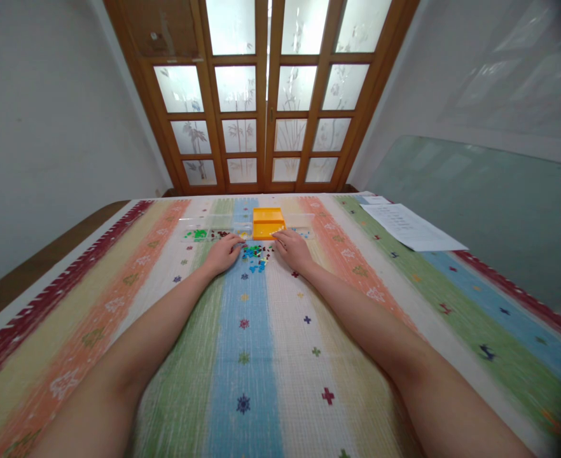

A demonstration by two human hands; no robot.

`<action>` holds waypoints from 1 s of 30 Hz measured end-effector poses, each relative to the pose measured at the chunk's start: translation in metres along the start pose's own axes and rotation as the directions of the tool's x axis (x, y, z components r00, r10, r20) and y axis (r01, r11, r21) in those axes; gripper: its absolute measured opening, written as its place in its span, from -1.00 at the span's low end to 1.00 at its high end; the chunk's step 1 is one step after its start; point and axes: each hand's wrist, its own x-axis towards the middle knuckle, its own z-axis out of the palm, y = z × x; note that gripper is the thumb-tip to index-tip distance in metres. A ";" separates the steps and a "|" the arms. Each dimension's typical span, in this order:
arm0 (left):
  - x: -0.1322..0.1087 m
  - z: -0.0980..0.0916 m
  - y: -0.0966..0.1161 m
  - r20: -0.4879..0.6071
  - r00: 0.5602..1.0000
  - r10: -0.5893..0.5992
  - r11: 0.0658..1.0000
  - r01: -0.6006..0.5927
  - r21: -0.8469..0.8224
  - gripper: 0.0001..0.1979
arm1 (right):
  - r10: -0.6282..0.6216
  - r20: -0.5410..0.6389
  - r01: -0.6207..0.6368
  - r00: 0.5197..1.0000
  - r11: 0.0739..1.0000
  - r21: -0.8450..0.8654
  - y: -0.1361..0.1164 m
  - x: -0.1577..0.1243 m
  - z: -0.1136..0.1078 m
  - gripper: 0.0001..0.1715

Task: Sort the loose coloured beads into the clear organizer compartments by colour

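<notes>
Small colourful pieces [254,252], mostly blue and green with some dark ones, lie in a loose pile on the striped tablecloth between my hands. My left hand [223,254] is at the pile's left side, fingers bent and close together, just in front of a clear compartment box [180,230]. My right hand [292,249] is on the other side, its fingertips by the front right corner of an open orange box [268,215]. The fingers of both hands look drawn together; whatever is between them is too small to make out.
Green pieces [197,235] and dark red pieces [219,235] lie in the left compartments. A second clear box [304,222] is behind my right hand. White printed paper [407,226] rests at the table's right side. Behind the table stand wood-framed glass doors [266,121].
</notes>
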 end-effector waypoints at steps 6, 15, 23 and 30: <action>-0.001 0.000 0.000 0.034 0.999 -0.001 1.000 0.000 0.020 -0.70 | 0.022 -0.004 -0.022 1.000 0.998 -0.066 0.006 0.002 0.003 -0.60; 0.000 0.000 -0.001 0.053 0.998 0.038 0.999 -0.039 0.021 -0.69 | -0.194 0.194 0.199 0.962 0.980 -0.004 -0.005 0.000 0.006 -0.65; 0.000 0.000 -0.001 0.077 0.997 0.030 0.998 -0.034 0.054 -0.68 | -0.201 0.261 0.204 0.944 0.979 0.015 -0.012 0.000 0.005 -0.69; 0.000 -0.001 -0.001 0.080 0.996 0.031 0.998 -0.035 0.051 -0.68 | -0.249 0.269 0.251 0.930 0.968 0.028 -0.013 0.001 0.006 -0.67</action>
